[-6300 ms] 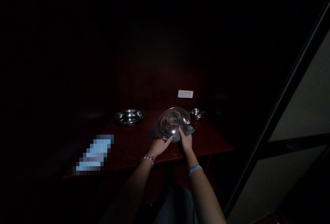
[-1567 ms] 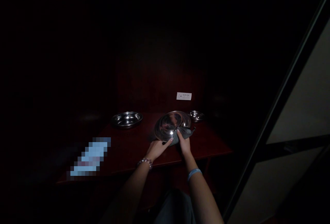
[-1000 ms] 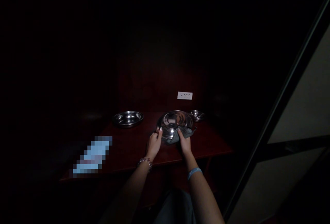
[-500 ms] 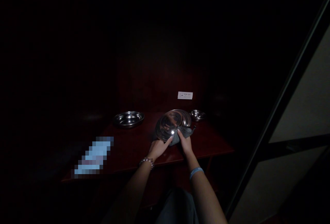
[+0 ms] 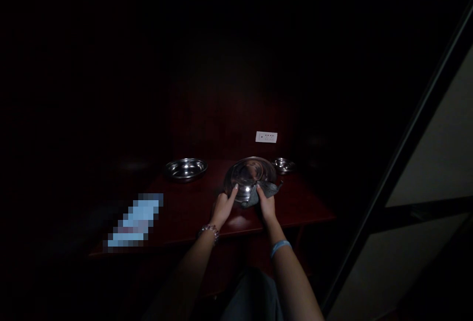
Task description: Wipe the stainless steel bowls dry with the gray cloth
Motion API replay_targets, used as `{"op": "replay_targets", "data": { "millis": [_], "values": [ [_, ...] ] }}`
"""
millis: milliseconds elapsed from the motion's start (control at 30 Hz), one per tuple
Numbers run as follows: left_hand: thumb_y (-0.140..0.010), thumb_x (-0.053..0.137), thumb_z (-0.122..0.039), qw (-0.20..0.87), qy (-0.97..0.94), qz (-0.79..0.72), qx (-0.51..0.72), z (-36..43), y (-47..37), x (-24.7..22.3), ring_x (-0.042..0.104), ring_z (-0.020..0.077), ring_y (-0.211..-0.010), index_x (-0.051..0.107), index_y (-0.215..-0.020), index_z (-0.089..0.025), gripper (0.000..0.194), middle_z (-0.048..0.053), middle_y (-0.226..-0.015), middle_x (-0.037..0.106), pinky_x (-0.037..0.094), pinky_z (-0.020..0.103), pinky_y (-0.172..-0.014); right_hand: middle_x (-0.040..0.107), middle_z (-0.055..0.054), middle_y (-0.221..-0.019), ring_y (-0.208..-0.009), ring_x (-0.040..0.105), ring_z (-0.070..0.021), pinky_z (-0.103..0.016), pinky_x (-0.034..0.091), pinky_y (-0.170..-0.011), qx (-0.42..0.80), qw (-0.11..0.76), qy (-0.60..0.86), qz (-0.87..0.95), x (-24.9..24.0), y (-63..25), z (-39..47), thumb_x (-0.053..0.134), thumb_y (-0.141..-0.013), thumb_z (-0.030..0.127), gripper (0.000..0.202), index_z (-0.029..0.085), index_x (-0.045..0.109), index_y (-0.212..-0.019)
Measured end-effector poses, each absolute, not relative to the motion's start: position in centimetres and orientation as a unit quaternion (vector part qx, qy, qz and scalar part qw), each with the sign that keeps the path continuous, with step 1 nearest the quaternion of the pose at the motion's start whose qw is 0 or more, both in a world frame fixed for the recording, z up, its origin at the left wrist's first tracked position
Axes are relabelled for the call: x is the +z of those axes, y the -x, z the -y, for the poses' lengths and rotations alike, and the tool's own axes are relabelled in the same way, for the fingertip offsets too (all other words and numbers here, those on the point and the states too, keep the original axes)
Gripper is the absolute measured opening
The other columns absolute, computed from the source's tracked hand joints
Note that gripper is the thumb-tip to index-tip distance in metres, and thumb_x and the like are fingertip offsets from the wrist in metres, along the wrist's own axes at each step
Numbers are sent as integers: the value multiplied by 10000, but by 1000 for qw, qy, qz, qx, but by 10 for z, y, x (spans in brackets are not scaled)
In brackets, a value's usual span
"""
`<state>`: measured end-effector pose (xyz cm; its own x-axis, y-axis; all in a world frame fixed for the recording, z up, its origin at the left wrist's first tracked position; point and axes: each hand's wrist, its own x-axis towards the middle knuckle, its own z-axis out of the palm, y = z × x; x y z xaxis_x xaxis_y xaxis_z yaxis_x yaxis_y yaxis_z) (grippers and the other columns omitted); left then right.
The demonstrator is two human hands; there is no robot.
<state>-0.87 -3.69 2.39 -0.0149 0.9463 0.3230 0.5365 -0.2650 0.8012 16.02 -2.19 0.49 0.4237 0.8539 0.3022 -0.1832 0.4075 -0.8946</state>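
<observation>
A shiny round steel plate (image 5: 246, 173) is held tilted above the dark red table (image 5: 177, 212), its inner face turned toward me. My left hand (image 5: 224, 206) grips its lower left rim, thumb on the inner face and the other fingers hidden underneath. On the lower right rim, my right hand (image 5: 266, 203) presses a grey cloth (image 5: 254, 196) against the plate with its thumb. A loose corner of the cloth sticks out to the right.
A wide steel dish (image 5: 185, 169) stands at the table's back left. Behind the held plate on the right is a smaller steel bowl (image 5: 284, 165). A blurred-out light blue patch (image 5: 136, 220) lies front left. A white socket panel (image 5: 266, 137) is on the back wall.
My left hand has slid left along the rim, its thumb away from the cloth. The plate has turned slightly, and my right hand stays on the cloth.
</observation>
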Motion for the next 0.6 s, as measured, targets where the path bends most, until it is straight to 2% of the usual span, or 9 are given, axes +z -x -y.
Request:
{"op": "replay_targets", "data": {
  "millis": [100,167,333,600],
  "values": [
    [-856,561,-619,236,-701,-538,404,42,6,23,590,290,-1266,641,-1304,-209,612,112,-1301,680,440,319,-1001,751,-90,-1146,-1118,683,-253,-360,504,-1011,352,731,419,407,5,-161,22,758,-714,468,510,161,722,-1120],
    [-831,613,-593,225,-719,-533,385,43,4,22,541,299,-1322,618,-1338,-217,632,111,-1379,624,404,325,-1055,763,-87,-1107,-1105,690,-258,-361,514,-999,349,730,421,410,5,-161,22,758,-716,458,493,164,729,-1111],
    [-868,571,-569,218,-729,-522,385,38,5,16,527,288,-1338,570,-1387,-208,632,119,-1421,586,393,326,-1079,761,-91,-1112,-1098,693,-260,-371,517,-998,353,730,415,412,5,-161,20,760,-716,456,508,159,724,-1127],
    [-875,558,-553,266,-708,-483,441,15,5,-3,563,236,-1304,588,-1344,-169,607,108,-1359,641,416,328,-1085,741,-101,-1169,-1116,685,-252,-373,499,-1023,362,723,416,416,3,-161,19,763,-719,464,516,163,718,-1135]
  ]
}}
